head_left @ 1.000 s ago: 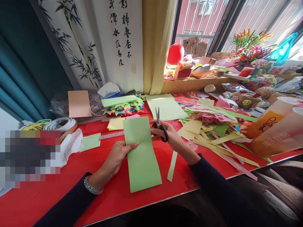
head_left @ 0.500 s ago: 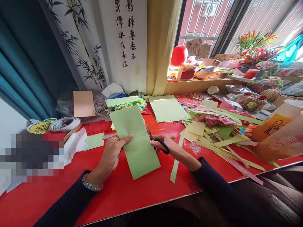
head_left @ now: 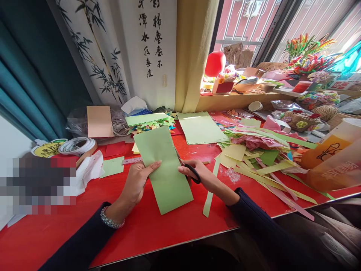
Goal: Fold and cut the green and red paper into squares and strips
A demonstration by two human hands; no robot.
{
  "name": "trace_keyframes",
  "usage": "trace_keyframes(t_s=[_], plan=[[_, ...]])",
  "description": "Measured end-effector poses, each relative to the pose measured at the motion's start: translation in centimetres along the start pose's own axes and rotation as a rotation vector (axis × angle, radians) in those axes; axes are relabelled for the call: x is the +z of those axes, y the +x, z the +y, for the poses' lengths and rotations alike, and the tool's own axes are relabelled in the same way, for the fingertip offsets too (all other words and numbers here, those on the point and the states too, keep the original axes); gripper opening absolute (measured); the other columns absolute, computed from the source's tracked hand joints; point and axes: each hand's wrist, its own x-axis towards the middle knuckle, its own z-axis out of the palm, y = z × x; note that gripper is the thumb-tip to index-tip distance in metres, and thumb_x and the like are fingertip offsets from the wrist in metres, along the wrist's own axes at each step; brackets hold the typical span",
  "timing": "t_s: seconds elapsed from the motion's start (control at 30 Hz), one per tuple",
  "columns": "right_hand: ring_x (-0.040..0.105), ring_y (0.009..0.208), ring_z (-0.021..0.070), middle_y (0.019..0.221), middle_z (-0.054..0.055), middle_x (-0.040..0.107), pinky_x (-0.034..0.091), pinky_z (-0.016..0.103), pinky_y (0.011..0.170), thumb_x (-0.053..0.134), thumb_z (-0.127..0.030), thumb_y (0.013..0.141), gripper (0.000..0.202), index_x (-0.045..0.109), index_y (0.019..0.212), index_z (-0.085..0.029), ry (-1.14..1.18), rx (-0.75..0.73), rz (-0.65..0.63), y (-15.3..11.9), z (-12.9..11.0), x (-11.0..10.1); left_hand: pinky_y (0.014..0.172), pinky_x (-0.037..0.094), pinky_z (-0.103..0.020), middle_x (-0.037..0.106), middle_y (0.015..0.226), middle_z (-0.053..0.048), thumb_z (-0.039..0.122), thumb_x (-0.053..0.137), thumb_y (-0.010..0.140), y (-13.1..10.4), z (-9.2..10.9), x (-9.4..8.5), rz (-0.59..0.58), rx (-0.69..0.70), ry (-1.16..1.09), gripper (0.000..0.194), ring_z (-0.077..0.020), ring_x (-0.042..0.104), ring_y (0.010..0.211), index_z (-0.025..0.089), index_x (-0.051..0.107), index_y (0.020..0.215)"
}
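My left hand (head_left: pixel 138 180) pinches the left edge of a long green paper (head_left: pixel 166 177), thumb on top and fingers hidden beneath. The paper is held up over the red table, tilted. My right hand (head_left: pixel 199 175) is closed on black-handled scissors (head_left: pixel 193 172), whose blades lie at the paper's right edge and are partly hidden by it. A narrow pale green strip (head_left: pixel 209 197) lies on the table just under my right wrist. Behind the held paper rests a stack of light green sheets (head_left: pixel 200 128).
A heap of paper strips and scraps (head_left: pixel 262 162) covers the right side, beside cups with an orange drink (head_left: pixel 324 150). At the left are tape rolls (head_left: pixel 77 146), crumpled white paper (head_left: pixel 89 171) and a small green square (head_left: pixel 113 166). The table's front edge (head_left: pixel 169 247) runs below my hands.
The green paper and my left hand have shifted slightly right, towards the scissors. The scissors' blades look closer together and less of them shows beside the paper.
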Motion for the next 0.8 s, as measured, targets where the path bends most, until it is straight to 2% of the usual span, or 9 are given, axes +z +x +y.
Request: trace_keyframes(t_s=[0.2,0.4,0.57,0.8], plan=[[0.035,0.039,0.0060,0.050,-0.007,0.030,0.028,0.020,0.036,0.062,-0.053,0.065,0.040,0.044,0.057,-0.018,0.028,0.012,0.026,-0.01,-0.02,0.21,0.068,0.053,-0.027,0.071,0.089,-0.006,0.023,0.071,0.066,-0.03,-0.12,0.10,0.001,-0.003,0.001,0.030,-0.0213,0.064,0.082,0.014,0.068,0.095],[0.028,0.041,0.0048,0.049,-0.008,0.026,0.019,0.021,0.038,0.061,-0.050,0.068,0.042,0.038,0.056,-0.018,0.010,-0.011,0.045,-0.38,-0.24,0.51,0.070,0.053,-0.028,0.070,0.092,-0.006,0.023,0.070,0.067,-0.06,-0.20,0.11,-0.004,-0.001,-0.006,0.033,-0.0217,0.064,0.085,0.015,0.066,0.099],[0.025,0.044,0.0053,0.051,-0.007,0.025,0.015,0.022,0.041,0.061,-0.053,0.066,0.042,0.038,0.058,-0.018,0.006,-0.020,0.058,-0.56,-0.37,0.69,0.070,0.053,-0.028,0.070,0.091,-0.007,0.022,0.071,0.066,-0.14,-0.28,0.09,-0.005,-0.004,-0.008,0.032,-0.0221,0.064,0.084,0.014,0.067,0.096],[0.025,0.045,0.0058,0.053,-0.006,0.026,0.016,0.023,0.042,0.058,-0.056,0.068,0.043,0.040,0.060,-0.018,-0.019,0.041,0.065,-0.57,-0.42,0.66,0.067,0.053,-0.029,0.071,0.084,-0.007,0.024,0.073,0.063,-0.16,-0.35,0.22,-0.011,-0.044,0.002,0.027,-0.0220,0.065,0.078,0.013,0.069,0.088]])
